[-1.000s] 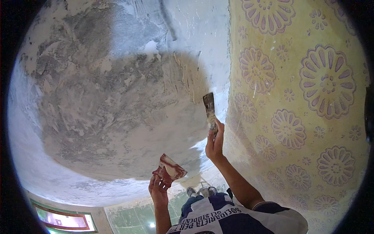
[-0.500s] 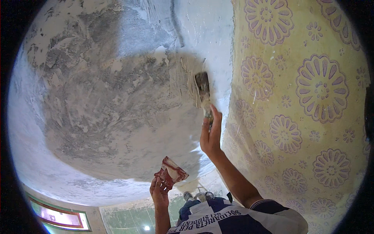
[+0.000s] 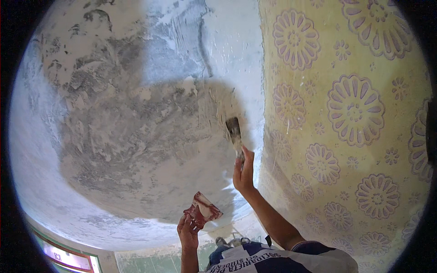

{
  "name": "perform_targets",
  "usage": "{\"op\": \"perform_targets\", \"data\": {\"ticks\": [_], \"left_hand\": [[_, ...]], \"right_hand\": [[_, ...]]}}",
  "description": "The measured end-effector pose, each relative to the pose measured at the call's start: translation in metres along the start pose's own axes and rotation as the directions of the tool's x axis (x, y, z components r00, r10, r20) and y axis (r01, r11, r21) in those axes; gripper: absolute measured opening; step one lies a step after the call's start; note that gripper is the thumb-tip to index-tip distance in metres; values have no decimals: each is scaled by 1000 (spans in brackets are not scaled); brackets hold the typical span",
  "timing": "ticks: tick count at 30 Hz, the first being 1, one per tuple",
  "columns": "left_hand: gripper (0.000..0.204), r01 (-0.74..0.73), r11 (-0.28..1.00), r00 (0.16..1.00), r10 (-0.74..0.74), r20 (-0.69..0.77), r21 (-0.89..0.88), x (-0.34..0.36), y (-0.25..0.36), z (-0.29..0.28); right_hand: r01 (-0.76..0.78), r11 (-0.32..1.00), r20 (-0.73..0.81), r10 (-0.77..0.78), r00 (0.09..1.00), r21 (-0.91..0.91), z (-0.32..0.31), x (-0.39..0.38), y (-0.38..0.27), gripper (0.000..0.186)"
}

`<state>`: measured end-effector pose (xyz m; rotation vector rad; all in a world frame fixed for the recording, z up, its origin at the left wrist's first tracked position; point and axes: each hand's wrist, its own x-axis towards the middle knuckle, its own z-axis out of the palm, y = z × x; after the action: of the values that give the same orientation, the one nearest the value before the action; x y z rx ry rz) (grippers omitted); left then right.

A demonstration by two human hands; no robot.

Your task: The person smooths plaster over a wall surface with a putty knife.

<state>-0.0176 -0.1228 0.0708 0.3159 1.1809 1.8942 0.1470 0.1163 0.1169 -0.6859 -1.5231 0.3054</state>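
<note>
My right hand (image 3: 244,173) is closed round the handle of a putty knife (image 3: 233,129). Its dark, putty-smeared blade points away from me, at or just off the grey-white plastered wall (image 3: 136,136); contact is hard to make out. Thin ridges of wet filler lie just beyond the blade. Lower and to the left, my left hand (image 3: 187,233) pinches a flat red spreader (image 3: 203,210). Whitish putty coats part of its face. The spreader is held apart from the knife.
To the right, a yellow wall (image 3: 300,136) with purple flower patterns meets the plaster along a rough vertical edge. A window (image 3: 68,257) shows at the lower left, beside a green lower wall part (image 3: 150,264). My shadow covers much of the plaster.
The putty knife has come down along the plaster toward me in my right hand. The view has shifted a little, and the red spreader stays in my left hand.
</note>
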Motion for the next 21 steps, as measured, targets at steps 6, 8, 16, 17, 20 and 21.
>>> {"op": "perform_targets", "data": {"ticks": [6, 8, 16, 17, 20, 21], "left_hand": [[20, 8, 1000, 998, -8, 66, -9, 2, 1, -7], [20, 12, 1000, 999, -12, 48, -14, 1, -1, -8], [31, 69, 995, 995, -74, 60, 77, -2, 4, -1], [31, 57, 996, 995, -63, 80, 71, 3, 2, -5], [30, 58, 996, 992, -65, 112, 62, 6, 6, -9], [29, 59, 997, 989, -66, 129, 58, 6, 8, -10]], "right_hand": [[-117, 993, 62, 115, 991, 22, -9, -65, 20, 43], [-142, 989, 52, 140, 989, 34, -10, -64, 23, 43], [-29, 999, 9, 29, 1000, 39, 7, -26, 6, 41], [-41, 999, 24, 40, 999, 30, 7, -37, 10, 41], [-111, 994, 49, 112, 993, -13, 4, -64, 19, 40], [-160, 986, 54, 162, 985, -41, 3, -71, 20, 40]]}}
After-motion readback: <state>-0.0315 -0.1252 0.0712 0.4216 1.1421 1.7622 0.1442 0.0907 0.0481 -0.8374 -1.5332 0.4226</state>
